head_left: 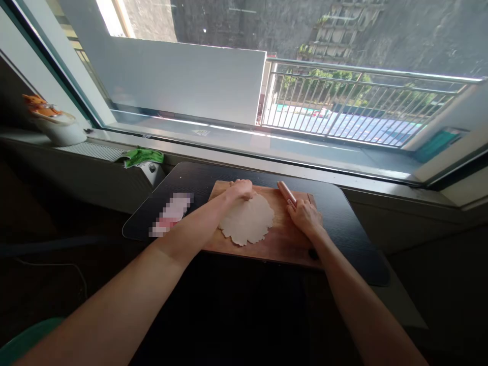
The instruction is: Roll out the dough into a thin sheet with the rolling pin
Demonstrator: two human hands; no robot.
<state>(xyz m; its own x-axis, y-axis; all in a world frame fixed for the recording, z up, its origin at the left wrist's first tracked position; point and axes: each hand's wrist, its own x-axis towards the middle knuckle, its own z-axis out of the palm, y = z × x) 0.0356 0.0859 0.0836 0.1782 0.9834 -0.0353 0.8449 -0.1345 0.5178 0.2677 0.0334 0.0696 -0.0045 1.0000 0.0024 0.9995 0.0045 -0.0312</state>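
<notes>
A thin, pale sheet of dough (247, 219), roughly round with a ragged near edge, lies on a wooden cutting board (282, 249). My left hand (241, 189) is over the dough's far edge, its fingers curled closed on that rim; the fingertips are partly hidden. To the right of the dough, my right hand (306, 216) is wrapped around a rolling pin (285, 193). The pin slants across the board's right side, apart from the dough, with its far end showing beyond my fingers.
The board rests on a dark table (351, 239) against the window sill. A blurred-out flat object (172, 213) lies on the table's left. A green cloth (144, 156) and a white pot (63, 129) are on the ledge to the left. Window glass rises beyond the table.
</notes>
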